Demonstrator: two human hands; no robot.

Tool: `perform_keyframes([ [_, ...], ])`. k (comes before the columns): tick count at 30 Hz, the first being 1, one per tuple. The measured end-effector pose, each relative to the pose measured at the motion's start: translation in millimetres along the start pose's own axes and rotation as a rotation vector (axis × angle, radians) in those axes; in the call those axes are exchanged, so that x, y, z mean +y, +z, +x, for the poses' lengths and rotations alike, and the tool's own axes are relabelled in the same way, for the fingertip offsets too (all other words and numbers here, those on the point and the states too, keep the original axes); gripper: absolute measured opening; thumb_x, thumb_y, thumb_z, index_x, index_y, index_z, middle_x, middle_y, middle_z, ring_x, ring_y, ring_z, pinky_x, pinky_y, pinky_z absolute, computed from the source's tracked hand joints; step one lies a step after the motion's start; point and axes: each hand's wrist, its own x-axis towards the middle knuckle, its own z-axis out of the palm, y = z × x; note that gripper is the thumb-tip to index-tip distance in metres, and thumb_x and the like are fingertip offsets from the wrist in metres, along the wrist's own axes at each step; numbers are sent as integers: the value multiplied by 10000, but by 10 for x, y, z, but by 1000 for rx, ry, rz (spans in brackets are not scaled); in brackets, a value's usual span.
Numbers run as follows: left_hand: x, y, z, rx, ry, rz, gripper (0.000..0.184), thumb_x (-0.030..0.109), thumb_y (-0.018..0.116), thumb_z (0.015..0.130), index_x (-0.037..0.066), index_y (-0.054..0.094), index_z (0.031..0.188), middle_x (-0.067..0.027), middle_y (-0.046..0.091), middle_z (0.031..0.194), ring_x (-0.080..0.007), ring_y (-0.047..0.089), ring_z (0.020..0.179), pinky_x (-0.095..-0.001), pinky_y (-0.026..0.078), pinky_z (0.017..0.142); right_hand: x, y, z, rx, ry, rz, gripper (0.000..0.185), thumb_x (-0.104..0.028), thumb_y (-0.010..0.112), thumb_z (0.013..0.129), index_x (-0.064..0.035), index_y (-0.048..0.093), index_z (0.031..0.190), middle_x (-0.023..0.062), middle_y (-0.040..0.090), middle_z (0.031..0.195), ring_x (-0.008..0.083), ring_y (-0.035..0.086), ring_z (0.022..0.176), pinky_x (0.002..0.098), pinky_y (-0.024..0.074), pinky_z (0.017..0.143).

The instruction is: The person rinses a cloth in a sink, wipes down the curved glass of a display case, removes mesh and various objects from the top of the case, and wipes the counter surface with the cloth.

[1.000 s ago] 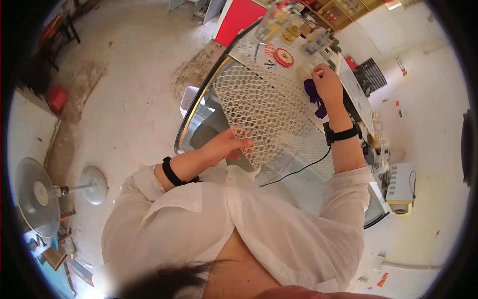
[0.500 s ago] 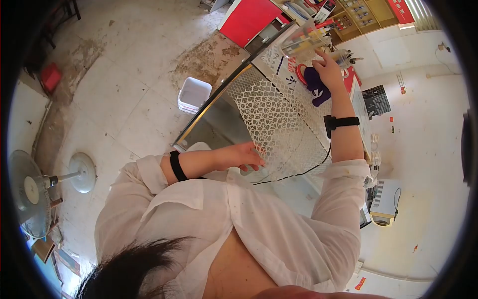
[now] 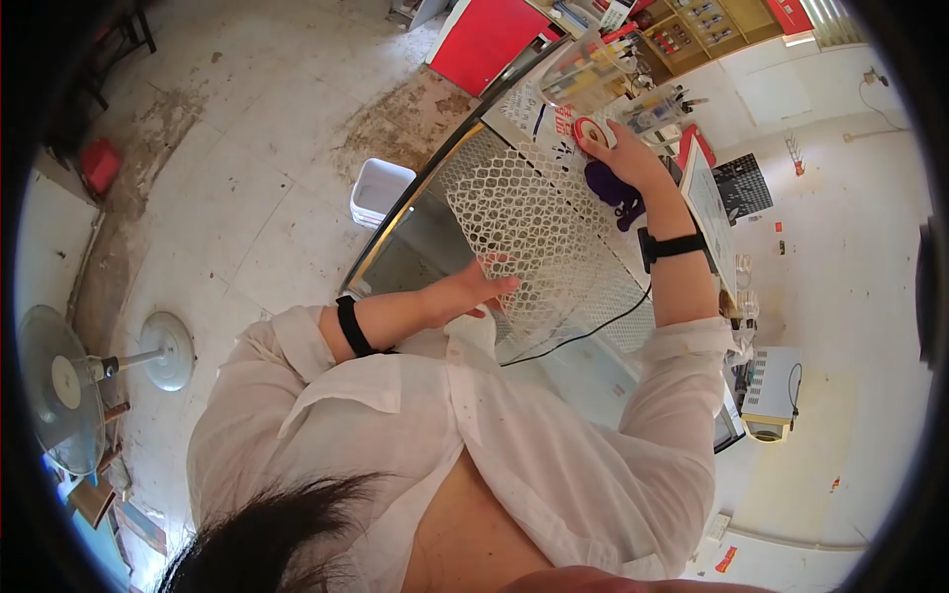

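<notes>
A sheet of white plastic mesh [image 3: 524, 212] stands over a glass-sided counter [image 3: 395, 242]. My left hand [image 3: 467, 295] pinches its near-left edge, thumb in front and fingers partly hidden behind the netting. At the counter's far end, my right hand [image 3: 638, 163] has thumb and fingers around the near side of a red-rimmed roll of tape [image 3: 589, 130]. Just below that hand lies a dark purple cloth item [image 3: 611, 190]. A clear plastic container [image 3: 583, 74] with tools in it stands beyond the roll.
A second clear holder [image 3: 657, 111] with pens is near my right hand. A black cable [image 3: 603, 326] crosses the counter by the mesh. On the floor are a white bucket [image 3: 384, 188] and a fan [image 3: 69, 385]. A red cabinet [image 3: 484, 44] stands behind.
My right hand has moved from above the purple cloth item to the roll of tape and closed on its edge. My left hand has shifted onto the mesh edge, and the mesh has moved slightly left.
</notes>
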Motion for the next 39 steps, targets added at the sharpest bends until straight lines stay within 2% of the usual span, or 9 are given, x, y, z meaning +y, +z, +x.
perform_keyframes([
  [4,-68,4,17,120,129,-91,689,356,689,922,53,346,1436,-123,588,1274,-213,657,1050,-354,532,846,-40,22,101,-98,33,-36,829,-627,702,777,49,588,1244,262,661,1168,348,647,1090,398,480,941],
  [6,-13,40,-90,17,204,-194,409,262,644,951,113,500,1303,-63,652,1229,-168,657,1076,-325,536,784,-15,22,144,-112,39,-99,840,-646,692,760,76,610,1182,275,670,1119,359,660,1046,411,498,897],
  [9,13,70,-136,-20,239,-164,339,178,575,984,106,489,1304,-76,661,1242,-169,663,1079,-305,548,753,-6,-10,20,-117,51,-131,842,-652,679,746,104,633,1114,293,677,1066,368,674,996,419,516,854],
  [12,123,156,-280,-35,225,-125,415,195,560,990,86,435,1370,-133,637,1287,-232,660,1114,-333,552,794,100,-15,-14,-49,43,-42,808,-627,673,756,97,637,1112,292,675,1072,363,672,1003,410,512,866],
  [20,161,216,-438,-45,278,-87,342,175,534,998,90,470,1322,-124,645,1275,-211,671,1079,-314,553,756,438,-42,-20,-38,73,49,696,-543,635,832,8,612,1257,224,668,1176,317,634,1108,378,459,969],
  [31,164,304,-583,-14,249,-107,382,161,560,980,76,463,1339,-158,649,1255,-258,686,1061,-303,558,728,813,73,-174,-7,110,317,587,-516,597,874,12,698,1110,167,703,1099,267,655,1007,332,469,909],
  [35,120,269,-531,14,242,-106,397,178,562,980,71,457,1348,-158,653,1244,-257,686,1064,-319,569,729,827,158,-258,96,93,316,594,-509,601,888,10,671,1168,181,696,1119,276,659,1019,339,476,914],
  [37,96,271,-523,15,232,-97,405,192,562,981,66,455,1351,-158,653,1243,-254,684,1069,-324,573,728,695,109,-415,184,46,331,701,-541,634,839,39,621,1232,242,676,1160,346,655,1079,386,487,939],
  [39,64,265,-505,96,193,-120,421,262,582,980,80,472,1344,-112,669,1215,-198,688,1010,-301,578,723,616,89,-552,241,-56,330,668,-536,640,849,23,623,1215,240,670,1167,366,654,1061,411,499,910],
])
